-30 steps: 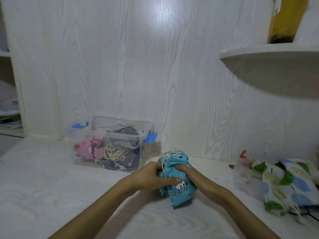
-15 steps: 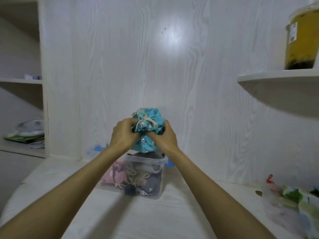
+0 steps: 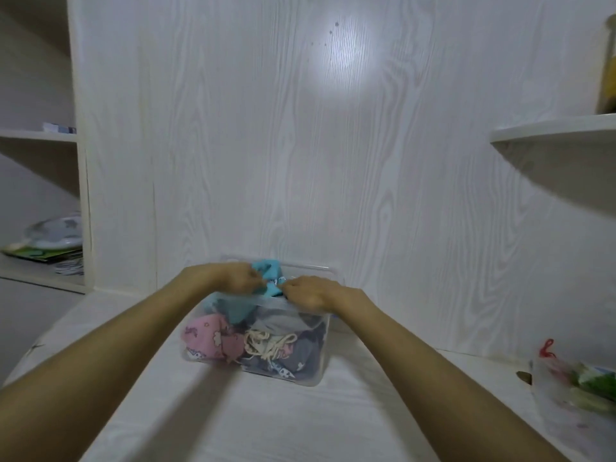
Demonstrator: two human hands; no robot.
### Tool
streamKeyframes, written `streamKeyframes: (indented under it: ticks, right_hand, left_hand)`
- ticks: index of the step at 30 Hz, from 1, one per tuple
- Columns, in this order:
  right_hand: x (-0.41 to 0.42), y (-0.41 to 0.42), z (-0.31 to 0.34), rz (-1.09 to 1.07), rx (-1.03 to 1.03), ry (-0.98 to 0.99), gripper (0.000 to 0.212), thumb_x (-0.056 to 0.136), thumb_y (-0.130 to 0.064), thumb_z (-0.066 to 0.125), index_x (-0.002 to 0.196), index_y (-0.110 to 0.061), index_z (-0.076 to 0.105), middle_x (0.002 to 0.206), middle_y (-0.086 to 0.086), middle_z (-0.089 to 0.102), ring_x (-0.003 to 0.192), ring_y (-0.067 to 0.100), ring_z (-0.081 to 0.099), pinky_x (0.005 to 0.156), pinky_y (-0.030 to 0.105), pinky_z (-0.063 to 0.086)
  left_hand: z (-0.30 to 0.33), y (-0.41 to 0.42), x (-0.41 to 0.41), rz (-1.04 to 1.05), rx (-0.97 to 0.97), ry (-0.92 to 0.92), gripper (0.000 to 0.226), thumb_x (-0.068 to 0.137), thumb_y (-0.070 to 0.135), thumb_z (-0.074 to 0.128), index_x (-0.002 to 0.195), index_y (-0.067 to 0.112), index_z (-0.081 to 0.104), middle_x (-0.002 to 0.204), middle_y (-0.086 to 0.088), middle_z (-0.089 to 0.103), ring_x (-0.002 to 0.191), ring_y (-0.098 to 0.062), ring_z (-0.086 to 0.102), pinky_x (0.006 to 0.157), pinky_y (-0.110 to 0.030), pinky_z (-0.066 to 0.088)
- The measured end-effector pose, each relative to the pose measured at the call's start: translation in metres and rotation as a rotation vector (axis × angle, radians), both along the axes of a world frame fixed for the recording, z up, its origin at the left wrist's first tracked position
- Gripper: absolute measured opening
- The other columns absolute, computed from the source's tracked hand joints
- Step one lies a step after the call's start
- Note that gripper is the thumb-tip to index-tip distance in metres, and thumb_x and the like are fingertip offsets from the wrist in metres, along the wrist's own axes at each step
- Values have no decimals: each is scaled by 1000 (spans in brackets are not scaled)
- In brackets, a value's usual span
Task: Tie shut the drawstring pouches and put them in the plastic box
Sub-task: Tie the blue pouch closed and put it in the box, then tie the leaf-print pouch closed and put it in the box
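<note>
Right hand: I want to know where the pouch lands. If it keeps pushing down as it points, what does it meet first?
Probably the grey pouch lying in the box, right under the right hand and the teal pouch it grips; depth is hard to judge.

Both bare forearms reach forward and converge, wrists angled slightly down. The left hand is curled, knuckles up, fingers closed on the teal pouch just to its right. The right hand mirrors it (fingertips tucked under, hidden), gripping the same pouch from its other side.
</note>
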State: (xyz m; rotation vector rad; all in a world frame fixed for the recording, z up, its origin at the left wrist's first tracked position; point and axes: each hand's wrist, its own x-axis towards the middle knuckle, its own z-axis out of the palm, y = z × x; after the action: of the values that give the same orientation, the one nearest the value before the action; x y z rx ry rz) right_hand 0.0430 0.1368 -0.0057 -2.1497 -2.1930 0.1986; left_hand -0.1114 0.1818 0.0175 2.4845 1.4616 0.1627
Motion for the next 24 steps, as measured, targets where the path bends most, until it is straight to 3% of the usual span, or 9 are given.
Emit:
streamKeyframes:
  ticks: [3,4,7,9,12,14,17,20,24]
  right_hand:
    - [0,8,-2,-84,-80,30,42,91,-41,25,93,-16,58,118,13,63,98,28,60,92,41,45]
    - [-1,6,-2,-92,-65,57,40,91,-41,27,89,-16,58,115,12,64,95,28,61,92,40,45]
    - [-2,-8,-1,-58,183,208,35,90,-31,38,108,-21,66,119,5,63,100,24,58,87,34,45]
    - [-1,-28,-1,-19,422,261,31,88,-24,46,111,-27,68,121,2,63,109,24,55,91,34,43]
    - [9,-58,-7,41,603,223,28,91,-22,49,110,-26,68,120,-1,63,114,21,51,99,33,38]
    - [22,-84,-14,25,612,321,26,92,-22,50,109,-25,69,118,-3,64,114,17,50,96,27,36]
    - [56,-133,-25,-57,587,396,24,91,-20,53,107,-30,68,117,-4,63,114,16,49,93,25,36]
    - [102,-187,-38,-166,522,343,21,90,-22,55,103,-33,68,118,-7,63,116,13,48,94,26,35]
    - [161,-254,-47,-325,469,314,19,89,-19,58,96,-32,70,115,-6,65,115,13,52,94,25,37]
  left_hand:
    - [-17,7,7,40,-112,72,37,100,26,32,124,5,53,120,-10,54,93,-20,46,80,-28,34]
    - [-18,7,8,60,-118,57,35,100,26,33,121,6,53,114,-9,53,90,-19,45,78,-28,34]
    - [-19,6,7,85,1,12,35,97,23,34,124,14,55,130,-10,54,107,-24,53,90,-32,40]
    - [-24,-13,3,158,206,-103,41,93,21,39,132,25,53,136,-7,53,117,-27,53,92,-34,41]
    - [-37,-49,2,207,610,-342,38,90,19,48,125,26,60,125,-3,62,110,-27,57,87,-35,42]
    - [-47,-72,8,127,721,-504,34,84,18,50,114,23,67,118,0,66,105,-26,59,88,-36,42]
    - [-56,-113,33,14,621,-609,33,77,24,48,101,25,70,111,5,68,105,-21,58,89,-34,42]
    - [-67,-148,74,-59,513,-599,27,80,24,55,103,25,71,123,5,61,117,-21,47,95,-30,36]
    - [-65,-184,136,-114,521,-672,24,82,21,59,103,27,70,133,5,55,127,-17,40,103,-29,30]
